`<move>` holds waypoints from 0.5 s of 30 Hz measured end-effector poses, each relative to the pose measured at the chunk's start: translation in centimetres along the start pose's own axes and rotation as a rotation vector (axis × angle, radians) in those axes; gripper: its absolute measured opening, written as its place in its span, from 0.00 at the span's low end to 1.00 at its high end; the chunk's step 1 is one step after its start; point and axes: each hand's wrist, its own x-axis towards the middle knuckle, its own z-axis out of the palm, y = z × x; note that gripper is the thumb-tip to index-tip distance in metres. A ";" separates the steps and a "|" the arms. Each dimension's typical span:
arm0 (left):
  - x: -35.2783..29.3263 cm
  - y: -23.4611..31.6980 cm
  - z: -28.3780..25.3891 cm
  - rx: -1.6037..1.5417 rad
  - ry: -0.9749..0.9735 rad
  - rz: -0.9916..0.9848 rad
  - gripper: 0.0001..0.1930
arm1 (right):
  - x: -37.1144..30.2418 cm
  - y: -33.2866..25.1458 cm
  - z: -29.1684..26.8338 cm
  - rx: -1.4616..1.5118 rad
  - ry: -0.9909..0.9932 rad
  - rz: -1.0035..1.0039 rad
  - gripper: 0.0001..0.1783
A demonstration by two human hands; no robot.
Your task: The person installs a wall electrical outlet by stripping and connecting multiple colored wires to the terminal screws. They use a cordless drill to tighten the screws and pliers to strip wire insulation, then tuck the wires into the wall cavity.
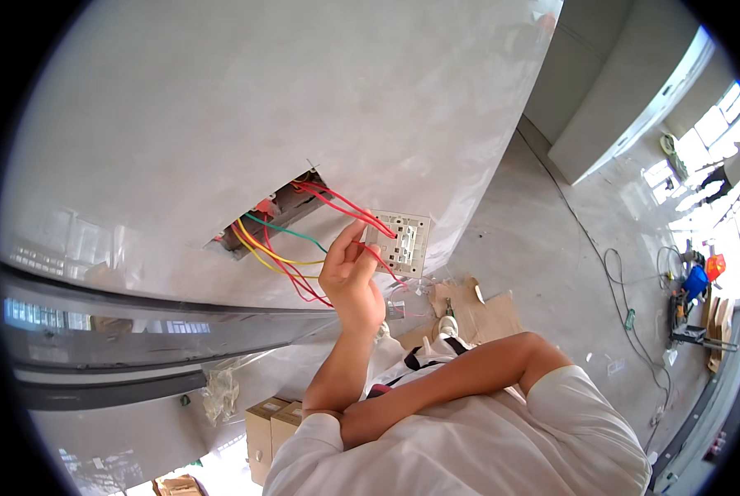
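My left hand (355,277) is closed on the edge of a square white wall switch (409,245), its back with terminals and metal parts facing me. Two red wires (349,201) run from a rectangular wall opening (283,211) into the back of the switch. Another red wire passes by my thumb and hangs over the plate's lower part. Yellow wires (264,246), a green wire (285,231) and more red wires loop out of the opening behind my fingers. My right forearm (452,384) crosses in front of my body toward the left elbow; the right hand itself is hidden there.
Smooth grey wall (221,99) surrounds the opening, with a dark ledge (138,298) below left. Flattened cardboard (494,312) lies by my feet. Cartons (262,430) stand at lower left. A black cable (585,223) trails across the floor toward tools at right; a person (729,169) is far off.
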 end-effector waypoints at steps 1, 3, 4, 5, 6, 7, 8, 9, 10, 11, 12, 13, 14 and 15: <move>0.2 0.0 0.0 -0.005 -0.019 0.018 0.23 | 0.0 0.7 -1.2 -0.140 -0.277 0.138 0.19; 0.6 -0.1 0.2 -0.018 -0.058 0.050 0.23 | -0.9 0.8 -2.4 -0.052 -0.204 0.072 0.22; 0.7 0.0 0.4 -0.024 -0.060 0.033 0.22 | -2.4 1.9 -2.2 0.029 -0.022 -0.055 0.23; 0.7 0.1 0.3 -0.019 -0.058 0.018 0.22 | -4.2 2.5 -2.2 0.112 0.159 -0.191 0.23; 0.7 0.3 -0.1 -0.014 -0.051 0.006 0.22 | -7.4 2.3 -2.9 0.075 0.471 -0.240 0.19; 0.7 0.5 -0.6 -0.012 -0.058 -0.004 0.22 | -10.7 1.9 -4.2 0.131 0.491 -0.113 0.16; 0.4 0.3 -1.1 -0.009 -0.072 -0.016 0.22 | -14.4 3.5 -3.9 0.282 0.581 0.023 0.13; 0.2 0.4 -1.7 -0.008 -0.074 -0.025 0.21 | -17.1 3.5 -4.2 0.342 0.710 0.284 0.10; 0.2 0.3 -2.0 -0.031 -0.094 -0.029 0.21 | -20.3 8.6 -0.4 0.323 1.006 0.492 0.10; 0.1 0.1 -2.3 -0.042 -0.108 -0.045 0.21 | -22.7 13.2 2.7 0.350 1.256 0.601 0.14; 0.1 -0.1 -2.8 -0.052 -0.116 -0.058 0.21 | -24.7 16.9 5.4 0.286 1.295 0.819 0.20; 0.1 -0.2 -3.2 -0.061 -0.119 -0.065 0.21 | -25.4 19.1 7.4 0.228 1.140 1.094 0.23; 0.1 -0.1 -3.2 -0.057 -0.127 -0.069 0.21 | -26.0 21.5 10.1 0.166 0.970 1.356 0.26; 0.3 0.2 -2.6 -0.061 -0.146 -0.078 0.21 | -27.5 27.0 15.4 0.233 0.853 1.435 0.29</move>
